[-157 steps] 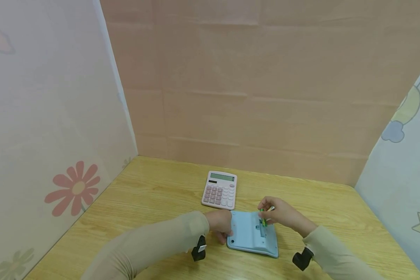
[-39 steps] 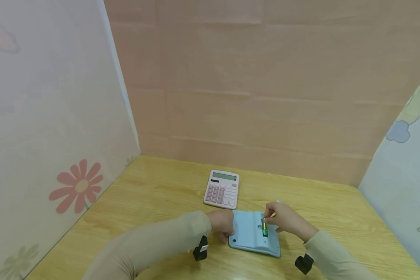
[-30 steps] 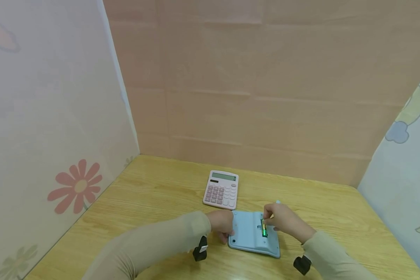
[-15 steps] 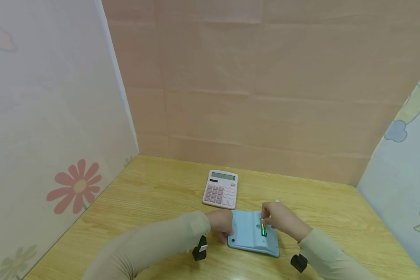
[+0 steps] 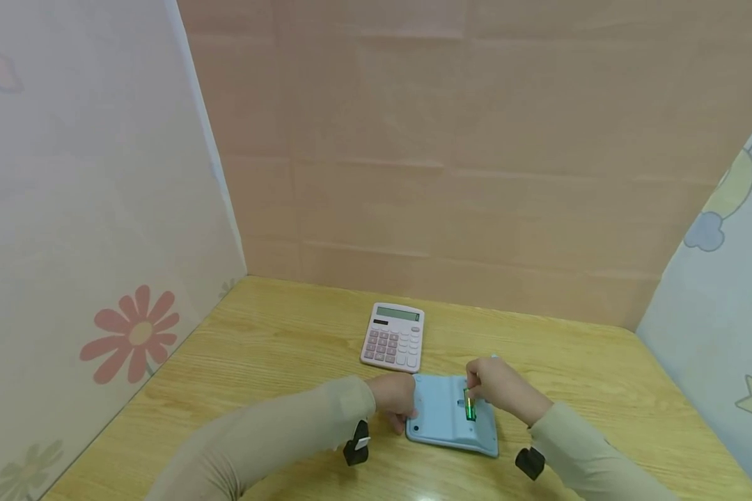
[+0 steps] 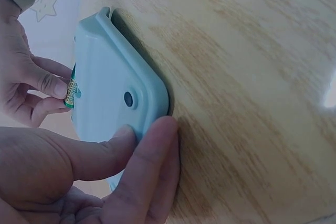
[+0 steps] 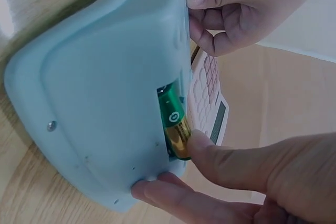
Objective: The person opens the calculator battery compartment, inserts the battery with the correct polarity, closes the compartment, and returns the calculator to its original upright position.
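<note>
A light-blue calculator (image 5: 435, 410) lies back side up on the table. My left hand (image 5: 393, 399) pinches its left edge, the thumb on the back, as the left wrist view shows. A green and gold battery (image 7: 175, 121) sits in the slot in its back, the gold end raised a little. My right hand (image 5: 504, 390) holds that end; its thumb (image 7: 218, 161) is against the battery and other fingertips rest on the calculator's back. Some of the slot is hidden by the battery and hand.
A pink calculator (image 5: 393, 337) lies face up just beyond the blue one. A small light-blue bit (image 5: 494, 357) shows past my right hand, mostly hidden. Walls of paper (image 5: 351, 139) stand behind and at both sides of the wooden table (image 5: 301, 313).
About five seconds ago the battery was held tilted over the slot; now it lies along it. During the last second my right hand has barely moved. The left hand keeps its grip.
</note>
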Motion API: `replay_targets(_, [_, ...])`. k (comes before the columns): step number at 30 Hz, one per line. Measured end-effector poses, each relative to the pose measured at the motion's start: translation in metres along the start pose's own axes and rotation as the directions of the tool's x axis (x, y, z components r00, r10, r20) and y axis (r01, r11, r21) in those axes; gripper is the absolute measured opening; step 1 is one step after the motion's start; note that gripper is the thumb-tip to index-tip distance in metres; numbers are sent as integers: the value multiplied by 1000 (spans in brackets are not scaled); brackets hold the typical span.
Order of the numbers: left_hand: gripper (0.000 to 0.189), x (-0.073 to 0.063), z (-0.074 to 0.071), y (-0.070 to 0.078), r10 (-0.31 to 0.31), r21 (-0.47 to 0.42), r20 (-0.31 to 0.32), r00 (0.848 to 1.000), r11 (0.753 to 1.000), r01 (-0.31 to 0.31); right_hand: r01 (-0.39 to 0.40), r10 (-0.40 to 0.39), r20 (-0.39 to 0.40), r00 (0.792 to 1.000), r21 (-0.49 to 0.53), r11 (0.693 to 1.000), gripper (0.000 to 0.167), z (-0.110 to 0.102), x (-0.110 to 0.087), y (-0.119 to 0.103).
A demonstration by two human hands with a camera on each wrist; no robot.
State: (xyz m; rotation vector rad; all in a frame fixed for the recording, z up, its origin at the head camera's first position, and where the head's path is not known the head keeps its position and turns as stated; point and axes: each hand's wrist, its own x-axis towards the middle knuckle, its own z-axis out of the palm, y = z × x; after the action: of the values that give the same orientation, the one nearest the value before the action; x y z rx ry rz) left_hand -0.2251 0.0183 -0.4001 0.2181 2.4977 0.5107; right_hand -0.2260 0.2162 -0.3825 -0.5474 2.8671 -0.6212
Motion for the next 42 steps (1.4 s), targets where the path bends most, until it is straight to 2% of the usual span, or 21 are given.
replay_targets(5, [21, 2, 1, 0, -12, 24, 3, 1000, 1000, 12, 14, -13, 21, 1000, -11, 1000, 29, -1, 3, 0])
replay_targets(15, [22, 6, 2, 1, -2, 136, 3, 1000, 991, 2, 30, -30, 52, 998, -15, 999, 27, -5, 7, -2])
replay_targets(20, [22, 1, 1, 0, 2, 110, -10, 1000, 994, -1, -1, 1, 83, 997, 5, 1000, 28, -6, 9, -4])
replay_targets(25, [22, -3, -1, 1, 23, 136, -6, 1000, 990, -22, -8, 11, 94, 996, -31, 999, 31, -5, 13, -4])
replay_targets(31, [22, -3, -1, 0, 14, 74, -18, 1000, 997, -13, -9, 15, 83, 996, -74, 997, 33, -4, 14, -6])
replay_targets(37, [22, -1, 0, 0, 19, 85, -15, 1000, 996, -18, 0, 8, 89, 996, -90, 996, 34, -4, 14, -5])
replay_targets(42, [22, -1, 0, -1, 17, 26, -10, 1000, 1000, -17, 8, 6, 104, 995, -126, 992, 33, -6, 15, -7])
